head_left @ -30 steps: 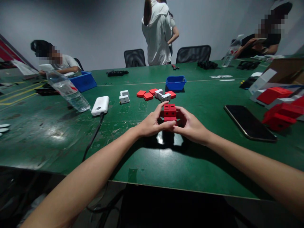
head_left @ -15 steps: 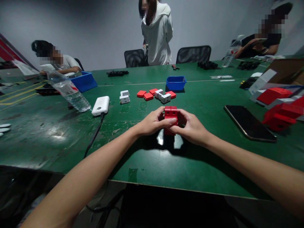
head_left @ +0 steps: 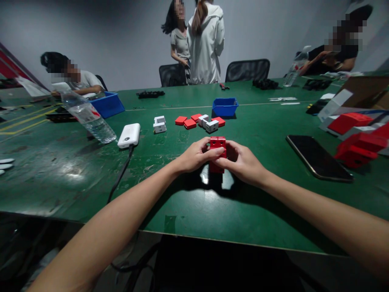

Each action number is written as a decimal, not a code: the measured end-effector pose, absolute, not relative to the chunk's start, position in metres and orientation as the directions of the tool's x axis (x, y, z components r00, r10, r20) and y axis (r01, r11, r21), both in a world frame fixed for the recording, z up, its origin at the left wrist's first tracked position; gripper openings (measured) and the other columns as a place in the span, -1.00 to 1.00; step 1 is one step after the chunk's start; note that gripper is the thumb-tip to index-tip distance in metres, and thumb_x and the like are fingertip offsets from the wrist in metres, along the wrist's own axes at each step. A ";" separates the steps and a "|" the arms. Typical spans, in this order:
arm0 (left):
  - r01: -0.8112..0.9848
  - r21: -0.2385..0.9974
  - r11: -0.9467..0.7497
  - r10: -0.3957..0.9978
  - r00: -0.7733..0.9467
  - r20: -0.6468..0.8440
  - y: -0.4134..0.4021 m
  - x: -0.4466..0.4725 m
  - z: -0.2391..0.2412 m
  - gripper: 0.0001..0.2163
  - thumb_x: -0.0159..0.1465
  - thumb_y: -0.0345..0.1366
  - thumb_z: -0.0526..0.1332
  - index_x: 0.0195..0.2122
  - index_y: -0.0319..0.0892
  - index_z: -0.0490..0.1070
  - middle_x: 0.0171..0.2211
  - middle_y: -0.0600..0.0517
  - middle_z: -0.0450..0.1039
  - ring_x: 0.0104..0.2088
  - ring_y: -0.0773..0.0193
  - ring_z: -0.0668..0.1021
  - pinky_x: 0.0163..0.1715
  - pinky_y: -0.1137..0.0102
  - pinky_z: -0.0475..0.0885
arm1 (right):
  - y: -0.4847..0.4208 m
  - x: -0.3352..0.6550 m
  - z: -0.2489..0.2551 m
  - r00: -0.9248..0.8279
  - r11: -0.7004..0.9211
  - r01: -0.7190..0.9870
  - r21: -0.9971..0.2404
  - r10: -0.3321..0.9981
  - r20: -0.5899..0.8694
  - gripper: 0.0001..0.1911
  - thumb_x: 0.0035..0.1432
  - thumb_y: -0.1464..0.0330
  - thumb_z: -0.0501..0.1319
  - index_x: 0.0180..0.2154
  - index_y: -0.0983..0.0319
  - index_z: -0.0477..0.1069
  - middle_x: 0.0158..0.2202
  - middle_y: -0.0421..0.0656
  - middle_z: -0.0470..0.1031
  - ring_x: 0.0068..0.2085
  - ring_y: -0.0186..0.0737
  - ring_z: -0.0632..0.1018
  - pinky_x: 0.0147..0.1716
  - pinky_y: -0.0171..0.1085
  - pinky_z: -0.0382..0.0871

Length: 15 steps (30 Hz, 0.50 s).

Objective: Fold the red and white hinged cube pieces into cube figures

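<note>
A red plastic block with round holes (head_left: pixel 217 142) stands upright near the table's front edge, gripped from both sides. My left hand (head_left: pixel 197 155) is closed on its left side, thumb laid across the front. From the right, my right hand (head_left: pixel 241 161) grips it too, its thumb just below the left one. The fingers behind the block are hidden. Beyond the hands lie several flat red pieces (head_left: pixel 190 123) and a white bracket-shaped piece (head_left: pixel 212 125). Another white bracket-shaped piece (head_left: pixel 159 124) sits farther left.
A blue bin (head_left: pixel 225 106) stands behind the pieces. To the left are a white power bank (head_left: pixel 129 135) with a black cable and a tilted water bottle (head_left: pixel 88 115). A phone (head_left: pixel 319 157) and larger red parts (head_left: pixel 360 148) lie at right. Several people are across the table.
My hands and the red block have hardly moved. Across the table, a second standing person has come into view beside the one in white, who has turned.
</note>
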<state>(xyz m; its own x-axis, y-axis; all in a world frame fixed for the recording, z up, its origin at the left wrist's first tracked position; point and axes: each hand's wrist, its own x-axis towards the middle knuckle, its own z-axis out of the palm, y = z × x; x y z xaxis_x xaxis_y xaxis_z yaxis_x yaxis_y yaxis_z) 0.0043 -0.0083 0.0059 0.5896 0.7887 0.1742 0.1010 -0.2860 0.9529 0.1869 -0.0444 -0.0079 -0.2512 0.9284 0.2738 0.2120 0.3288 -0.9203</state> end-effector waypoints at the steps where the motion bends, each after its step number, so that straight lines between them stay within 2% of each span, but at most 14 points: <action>1: 0.087 0.958 -0.271 0.799 0.576 0.174 -0.007 0.005 0.005 -0.46 0.18 0.08 0.30 0.00 -0.26 0.39 -0.11 -0.10 0.52 -0.13 0.13 0.57 -0.11 0.27 0.46 | -0.044 0.187 -0.009 -0.256 0.327 0.191 -0.926 0.927 0.275 -0.47 0.04 0.18 0.38 0.02 0.23 0.41 -0.10 -0.01 0.61 -0.10 -0.02 0.63 -0.10 -0.03 0.56; 4: 0.089 0.964 -0.249 0.840 0.515 0.169 -0.003 0.005 -0.001 -0.42 0.18 0.17 0.27 -0.02 -0.26 0.38 -0.22 -0.06 0.52 -0.28 0.24 0.55 -0.29 0.38 0.44 | -0.041 0.186 -0.012 -0.297 0.312 0.098 -0.945 0.915 0.272 -0.41 0.13 0.12 0.33 0.14 0.19 0.34 -0.12 -0.05 0.62 -0.08 -0.04 0.64 -0.11 -0.06 0.58; 8: 0.046 0.975 -0.219 0.855 0.490 0.169 0.003 0.005 -0.009 -0.34 0.11 0.30 0.24 -0.08 -0.25 0.33 -0.38 0.04 0.48 -0.45 0.35 0.51 -0.45 0.46 0.38 | -0.038 0.187 -0.012 -0.309 0.307 0.042 -0.951 0.909 0.280 -0.37 0.24 0.03 0.21 0.24 0.15 0.27 0.01 -0.05 0.58 0.04 -0.05 0.58 0.01 -0.07 0.51; 11: -0.003 0.981 -0.192 0.867 0.468 0.171 0.006 0.006 -0.011 -0.34 0.02 0.29 0.31 -0.16 -0.22 0.27 -0.44 0.10 0.45 -0.48 0.38 0.50 -0.47 0.47 0.38 | -0.037 0.188 -0.010 -0.296 0.328 0.081 -0.941 0.909 0.292 -0.45 0.31 0.01 0.11 0.20 0.13 0.35 0.07 -0.10 0.54 0.07 -0.06 0.54 0.10 -0.07 0.43; 15: -0.048 0.985 -0.166 0.899 0.403 0.172 0.004 0.007 -0.009 -0.40 0.00 0.20 0.39 -0.26 -0.19 0.21 -0.43 0.12 0.46 -0.44 0.39 0.52 -0.43 0.49 0.38 | -0.036 0.192 -0.010 -0.301 0.361 0.156 -0.919 0.904 0.304 -0.50 0.35 0.01 0.05 0.15 0.10 0.42 0.06 -0.12 0.54 0.04 -0.05 0.54 0.11 -0.02 0.39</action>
<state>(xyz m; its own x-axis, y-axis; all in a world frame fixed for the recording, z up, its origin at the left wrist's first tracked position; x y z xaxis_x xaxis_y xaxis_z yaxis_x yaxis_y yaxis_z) 0.0071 0.0039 -0.0091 0.4026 0.8991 0.1716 -0.0482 -0.1664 0.9849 0.1916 -0.0364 -0.0097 -0.3009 0.9039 0.3039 0.1565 0.3612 -0.9193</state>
